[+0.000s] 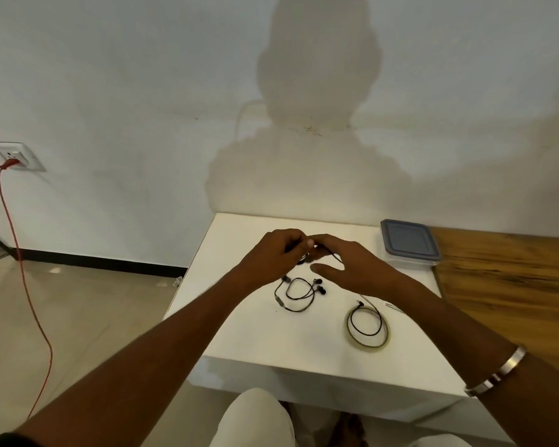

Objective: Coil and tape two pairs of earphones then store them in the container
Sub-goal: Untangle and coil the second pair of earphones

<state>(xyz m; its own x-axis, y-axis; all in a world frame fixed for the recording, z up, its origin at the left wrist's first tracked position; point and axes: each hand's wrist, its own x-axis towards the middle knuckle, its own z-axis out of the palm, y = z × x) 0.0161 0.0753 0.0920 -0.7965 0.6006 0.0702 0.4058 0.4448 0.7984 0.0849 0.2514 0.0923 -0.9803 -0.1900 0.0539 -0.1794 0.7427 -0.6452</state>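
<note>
1. The left hand (273, 253) is raised over the far middle of the white table (239, 333), its fingers curled around a thin black cable, part of the first pair of earphones (331, 251).
2. The right hand (352, 266) meets it fingertip to fingertip; its forefinger and neighbouring fingers reach in toward the same cable, while the thumb stands out straight below. Whether these fingers actually pinch the cable cannot be told, since the contact point is blurred and partly hidden.
3. A short dark loop of that cable shows between and just under the two hands, above the table surface.
4. The second pair of earphones (299, 295) lies loose on the table just nearer than the hands, toward the middle, its cable in untidy loops with the earbuds at the right of the bundle.
5. A roll of clear tape (367, 345) lies flat near the table's near right part; a black cable loop sits inside its ring, with one end rising out at the far side.
6. The container (409, 245), clear with a grey-blue lid on it, stands at the far right corner of the table, well apart from both pairs of earphones.
7. A metal bangle (497, 371) circles the right forearm.
8. To the right of the table runs a wooden surface (513, 285).
9. On the wall at left a socket (17, 156) holds a red cord (23, 279) that trails down to the floor.
</note>
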